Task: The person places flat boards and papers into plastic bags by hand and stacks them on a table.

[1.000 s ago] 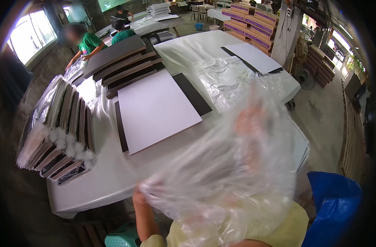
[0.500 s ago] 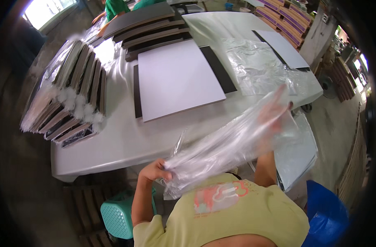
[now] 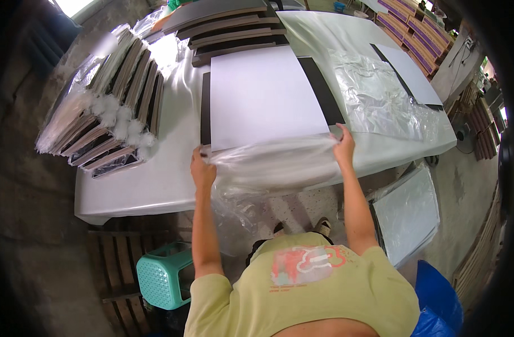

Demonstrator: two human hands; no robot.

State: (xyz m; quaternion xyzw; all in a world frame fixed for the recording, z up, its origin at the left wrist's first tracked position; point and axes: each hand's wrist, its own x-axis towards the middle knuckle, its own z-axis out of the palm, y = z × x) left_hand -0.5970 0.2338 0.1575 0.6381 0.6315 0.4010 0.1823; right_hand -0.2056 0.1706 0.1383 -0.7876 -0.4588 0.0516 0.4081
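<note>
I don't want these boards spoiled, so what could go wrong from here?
The clear plastic, stretched between the left hand and right hand, might snag or crease at the white board's near edge. A push could also slide that board out of place over the dark board showing past its right side. The plastic's loose part, hanging below the table's edge, might catch.
</note>
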